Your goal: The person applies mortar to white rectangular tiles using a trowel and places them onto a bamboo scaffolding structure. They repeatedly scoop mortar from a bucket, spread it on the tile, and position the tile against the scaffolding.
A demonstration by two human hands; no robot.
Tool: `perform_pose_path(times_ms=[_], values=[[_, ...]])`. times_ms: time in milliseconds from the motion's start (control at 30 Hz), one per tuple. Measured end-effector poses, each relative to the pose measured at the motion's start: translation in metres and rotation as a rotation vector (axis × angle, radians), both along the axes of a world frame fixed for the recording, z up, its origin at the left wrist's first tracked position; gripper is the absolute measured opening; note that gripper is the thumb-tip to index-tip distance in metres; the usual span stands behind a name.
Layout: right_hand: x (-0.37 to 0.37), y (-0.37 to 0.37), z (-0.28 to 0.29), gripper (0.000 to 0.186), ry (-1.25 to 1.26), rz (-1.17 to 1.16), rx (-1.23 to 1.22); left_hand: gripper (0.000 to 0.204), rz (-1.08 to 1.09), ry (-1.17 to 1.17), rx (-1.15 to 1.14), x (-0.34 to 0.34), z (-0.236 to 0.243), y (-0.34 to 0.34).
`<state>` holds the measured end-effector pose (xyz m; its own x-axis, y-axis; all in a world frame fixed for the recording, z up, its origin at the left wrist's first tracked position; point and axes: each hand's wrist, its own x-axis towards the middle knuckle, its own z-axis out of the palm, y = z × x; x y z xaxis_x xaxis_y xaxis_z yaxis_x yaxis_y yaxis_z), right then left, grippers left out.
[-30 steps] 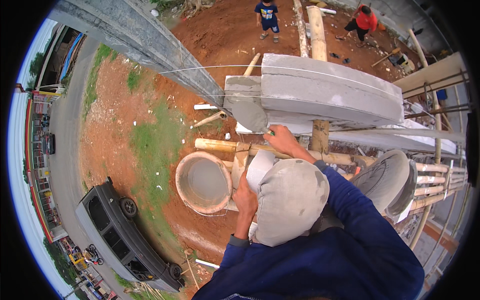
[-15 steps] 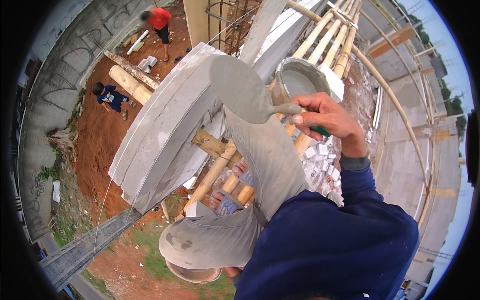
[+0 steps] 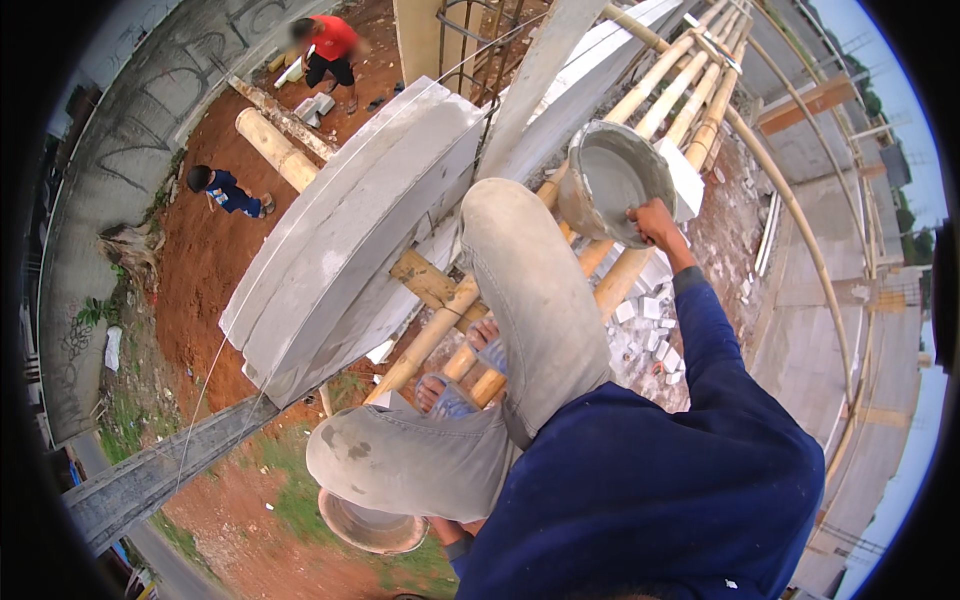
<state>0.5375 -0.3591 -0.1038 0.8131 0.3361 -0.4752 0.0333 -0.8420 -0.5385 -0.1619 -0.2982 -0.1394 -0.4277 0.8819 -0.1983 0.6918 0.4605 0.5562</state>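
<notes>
My right hand (image 3: 656, 222) is closed at the near rim of a bucket (image 3: 568, 190) that holds grey wet mortar (image 3: 612, 172). It grips the trowel, whose round blade and green handle are now hidden by the hand and the mortar. My left hand (image 3: 452, 528) shows only in part, low beneath my bent knee and beside a second, shallower bucket (image 3: 372, 538). Its fingers are hidden, so whether it touches that rim I cannot tell. A thick grey block wall (image 3: 350, 220) with a string along its top stands to the left of my legs.
My sandalled feet rest on bamboo poles (image 3: 425, 340). More bamboo (image 3: 690, 85) runs off at the far right. Broken white block pieces (image 3: 650, 320) lie below. Two people, one in a red shirt (image 3: 333, 38) and one in dark blue (image 3: 228, 192), are on the red soil.
My right hand has moved forward and down from in front of the wall to the mortar bucket. The trowel blade, raised in plain sight before, has dropped out of view.
</notes>
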Motion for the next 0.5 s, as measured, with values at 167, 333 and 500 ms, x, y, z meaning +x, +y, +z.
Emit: perform_pose_path(times_ms=[167, 333, 500], values=[[-0.036, -0.019, 0.033, 0.031, -0.026, -0.245, 0.131, 0.063, 0.014, -0.002, -0.007, -0.003, -0.001, -0.004], [-0.055, -0.043, 0.042, 0.027, -0.045, -0.335, 0.198, 0.062, -0.008, -0.012, -0.009, -0.004, -0.002, 0.003], [-0.063, -0.052, 0.044, 0.026, -0.025, -0.402, 0.269, 0.062, -0.038, -0.032, -0.008, -0.003, -0.006, 0.01]])
